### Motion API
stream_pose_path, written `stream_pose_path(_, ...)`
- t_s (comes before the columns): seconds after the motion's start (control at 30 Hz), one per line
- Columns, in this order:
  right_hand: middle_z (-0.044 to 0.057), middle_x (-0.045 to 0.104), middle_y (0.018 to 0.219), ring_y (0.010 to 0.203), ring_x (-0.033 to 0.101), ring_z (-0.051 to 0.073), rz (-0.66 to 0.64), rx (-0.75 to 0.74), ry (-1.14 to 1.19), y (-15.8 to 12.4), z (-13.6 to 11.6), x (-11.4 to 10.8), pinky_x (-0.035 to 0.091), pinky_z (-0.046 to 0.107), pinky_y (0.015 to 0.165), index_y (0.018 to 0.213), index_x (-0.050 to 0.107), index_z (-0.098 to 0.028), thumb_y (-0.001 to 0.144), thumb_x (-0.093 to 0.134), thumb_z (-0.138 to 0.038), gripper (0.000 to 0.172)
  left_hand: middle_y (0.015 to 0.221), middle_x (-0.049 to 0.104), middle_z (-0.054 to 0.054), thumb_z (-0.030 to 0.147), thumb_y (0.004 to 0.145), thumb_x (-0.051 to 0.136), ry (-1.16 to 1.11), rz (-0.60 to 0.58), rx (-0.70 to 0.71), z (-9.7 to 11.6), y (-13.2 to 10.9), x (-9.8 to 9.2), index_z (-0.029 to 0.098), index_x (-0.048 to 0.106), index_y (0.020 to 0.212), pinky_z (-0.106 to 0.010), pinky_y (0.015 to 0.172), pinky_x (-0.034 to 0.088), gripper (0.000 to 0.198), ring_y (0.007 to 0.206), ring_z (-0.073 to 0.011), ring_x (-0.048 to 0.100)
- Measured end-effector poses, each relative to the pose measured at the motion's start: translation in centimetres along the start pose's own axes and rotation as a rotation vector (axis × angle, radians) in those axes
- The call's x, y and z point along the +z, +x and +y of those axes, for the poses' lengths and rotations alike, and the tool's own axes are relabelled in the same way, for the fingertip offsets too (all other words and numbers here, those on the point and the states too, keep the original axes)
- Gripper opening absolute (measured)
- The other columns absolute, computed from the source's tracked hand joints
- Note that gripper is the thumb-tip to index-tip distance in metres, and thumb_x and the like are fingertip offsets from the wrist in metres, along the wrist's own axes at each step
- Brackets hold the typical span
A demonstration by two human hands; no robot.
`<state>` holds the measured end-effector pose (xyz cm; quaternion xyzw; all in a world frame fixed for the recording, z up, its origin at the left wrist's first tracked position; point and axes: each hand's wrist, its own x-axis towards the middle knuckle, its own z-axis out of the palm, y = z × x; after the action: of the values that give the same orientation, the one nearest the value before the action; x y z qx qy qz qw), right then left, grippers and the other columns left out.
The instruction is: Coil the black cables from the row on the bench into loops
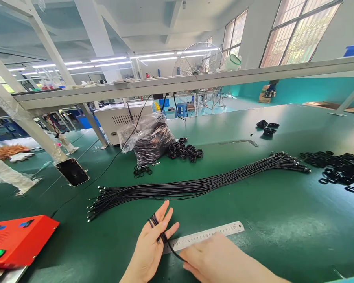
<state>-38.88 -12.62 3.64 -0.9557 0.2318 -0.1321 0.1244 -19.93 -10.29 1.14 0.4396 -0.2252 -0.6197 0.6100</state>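
Right: my left hand (149,247) clamps a looped black cable (155,225), which runs across a steel ruler (206,236) to my right hand (215,255), just apart; whether that hand grips, I cannot tell. Beside: a red box (17,239). Farther: a long cable bundle (194,186), black rings (336,169), a plastic bag (147,137).

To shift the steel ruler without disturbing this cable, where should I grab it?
Pinch the steel ruler at its free right end, coming from the right, past the right hand. That end lies clear of both hands, while the cable from the left hand crosses the left end. It lies flat on the green mat, so probably lift an edge first.
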Motion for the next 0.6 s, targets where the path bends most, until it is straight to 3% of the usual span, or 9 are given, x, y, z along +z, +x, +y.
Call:
stream_pose_path(0.17, -0.003, 0.065, 0.076, 0.065, 0.059, 0.010, 0.031, -0.001, 0.057, 2.6, 1.9, -3.8, 0.029, 0.021, 0.053, 0.086, 0.061, -0.022, 0.092, 0.053, -0.019, 0.011, 0.125, 0.065, -0.015, 0.035, 0.087, 0.062, 0.085, -0.164, -0.270, -0.1, -0.9, 0.1, 0.018, 0.070, 0.113, -0.051, 0.097, 0.050, 0.032, 0.123, -0.0360, 0.054)
stream_pose_path(0.27, -0.002, 0.065, 0.077, 0.066, 0.057, 0.009, 0.122, 0.042, 0.159, 4.3, 3.6, -3.3, 0.034, 0.019, 0.057, 0.083, 0.063, -0.021, 0.091, 0.056, -0.022, 0.011, 0.125, 0.064, -0.019, 0.044, 0.091, 0.052, 0.063, -0.288, -0.372, 0.9, -2.0, 1.1, 0.011, 0.070, 0.111, -0.047, 0.090, 0.056, 0.042, 0.116, -0.0356, 0.060)
stream_pose_path(0.37, -0.001, 0.066, 0.080, 0.067, 0.058, 0.010, 0.157, 0.044, 0.299, 5.1, 4.6, -1.8, 0.038, 0.019, 0.060, 0.082, 0.065, -0.021, 0.093, 0.055, -0.033, 0.019, 0.116, 0.068, -0.023, 0.042, 0.094, 0.046, 0.058, -0.316, -0.430, 1.8, -2.9, 1.8, 0.006, 0.070, 0.109, -0.039, 0.082, 0.059, 0.046, 0.106, -0.0313, 0.067)
stream_pose_path(0.5, 0.002, 0.070, 0.095, 0.079, 0.063, 0.014, 0.111, 0.086, 0.420, 4.3, 4.5, 0.2, 0.044, 0.022, 0.069, 0.107, 0.064, -0.023, 0.098, 0.042, -0.030, 0.025, 0.099, 0.075, -0.016, 0.032, 0.096, 0.046, -0.043, -0.195, -0.309, 2.4, -2.8, 0.5, 0.011, 0.076, 0.090, -0.032, 0.073, 0.061, 0.037, 0.086, -0.0247, 0.074)
stream_pose_path(0.6, 0.003, 0.071, 0.095, 0.077, 0.066, 0.016, -0.020, 0.148, 0.381, 2.8, 3.9, 1.2, 0.044, 0.023, 0.065, 0.113, 0.059, -0.023, 0.096, 0.040, -0.024, 0.025, 0.118, 0.069, -0.013, 0.030, 0.098, 0.041, -0.128, -0.144, -0.080, 2.9, -1.7, -1.2, 0.017, 0.074, 0.105, -0.032, 0.080, 0.060, 0.036, 0.101, -0.0254, 0.070)
